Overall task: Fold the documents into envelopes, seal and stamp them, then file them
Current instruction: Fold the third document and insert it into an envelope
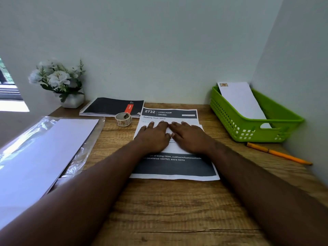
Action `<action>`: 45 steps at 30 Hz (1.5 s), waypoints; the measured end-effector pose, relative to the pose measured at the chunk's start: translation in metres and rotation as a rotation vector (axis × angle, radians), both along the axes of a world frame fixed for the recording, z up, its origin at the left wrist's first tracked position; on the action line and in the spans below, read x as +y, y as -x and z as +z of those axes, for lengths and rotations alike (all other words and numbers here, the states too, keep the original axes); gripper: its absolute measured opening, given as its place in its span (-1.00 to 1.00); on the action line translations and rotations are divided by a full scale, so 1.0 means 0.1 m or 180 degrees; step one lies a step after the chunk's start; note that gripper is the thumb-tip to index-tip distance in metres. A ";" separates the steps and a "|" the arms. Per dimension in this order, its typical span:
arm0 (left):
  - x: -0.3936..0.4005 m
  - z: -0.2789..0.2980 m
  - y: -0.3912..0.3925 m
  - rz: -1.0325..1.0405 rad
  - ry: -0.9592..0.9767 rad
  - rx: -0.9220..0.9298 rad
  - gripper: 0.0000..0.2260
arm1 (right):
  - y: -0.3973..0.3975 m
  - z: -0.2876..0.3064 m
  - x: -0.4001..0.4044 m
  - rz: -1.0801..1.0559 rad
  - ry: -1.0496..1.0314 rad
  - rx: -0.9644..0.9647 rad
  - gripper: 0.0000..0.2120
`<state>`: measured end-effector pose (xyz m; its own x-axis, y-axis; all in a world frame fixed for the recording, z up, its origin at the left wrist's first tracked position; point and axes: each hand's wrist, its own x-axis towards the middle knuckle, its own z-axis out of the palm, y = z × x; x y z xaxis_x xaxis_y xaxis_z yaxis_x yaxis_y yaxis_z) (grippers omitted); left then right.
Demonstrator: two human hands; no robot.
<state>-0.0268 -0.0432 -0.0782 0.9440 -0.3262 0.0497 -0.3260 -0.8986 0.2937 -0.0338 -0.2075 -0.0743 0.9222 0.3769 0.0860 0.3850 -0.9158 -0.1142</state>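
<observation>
Head view looks down on a wooden desk [177, 210]; both hands lie flat, fingers straight, side by side on a printed document [174, 166] at the desk's centre, the left hand [153, 137] and right hand [190, 137] pressing it, grasping nothing; a stamp roll [123, 119] sits just left of the sheet's top, near a spiral notebook [111, 107]; a stamped envelope [243, 102] leans in the green basket [236, 128] at right; blank envelopes in plastic wrap [44, 150] lie at left; an orange pencil [278, 153] lies near the basket
</observation>
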 end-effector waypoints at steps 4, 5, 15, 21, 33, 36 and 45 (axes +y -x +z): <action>-0.06 0.03 0.00 0.0290 -0.0037 0.0076 -0.58 | -0.03 0.00 -0.02 -0.0047 -0.0001 0.0270 -0.50; -0.07 0.04 0.01 0.0350 -0.0118 0.0102 -0.55 | -0.02 0.00 -0.01 -0.0057 -0.0030 0.0308 -0.49; -0.01 0.15 0.02 0.0483 -0.0815 -0.0034 -0.39 | -0.02 0.05 -0.38 -0.0673 0.0048 0.0307 -0.45; 0.28 0.17 -0.02 0.0606 -0.1173 -0.0348 -0.11 | -0.05 0.11 -0.42 -0.0867 0.0045 -0.0086 -0.57; 0.28 0.19 -0.04 0.0254 -0.0087 -0.0163 -0.20 | -0.04 0.19 -0.50 -0.0814 -0.1065 0.0033 -0.47; 0.29 0.24 -0.03 0.0084 0.0199 0.0343 -0.17 | -0.05 0.27 -0.49 -0.0832 -0.1178 0.0383 -0.43; 0.18 0.43 0.22 -0.0270 0.0265 -0.1484 -0.42 | 0.10 0.42 -0.44 -0.0344 -0.1885 -0.0830 -0.75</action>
<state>-0.0488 -0.0254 -0.0356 0.7851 -0.3780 0.4906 -0.5111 -0.8428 0.1686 -0.0441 -0.2515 -0.0320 0.8731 0.1037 0.4764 0.3776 -0.7619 -0.5263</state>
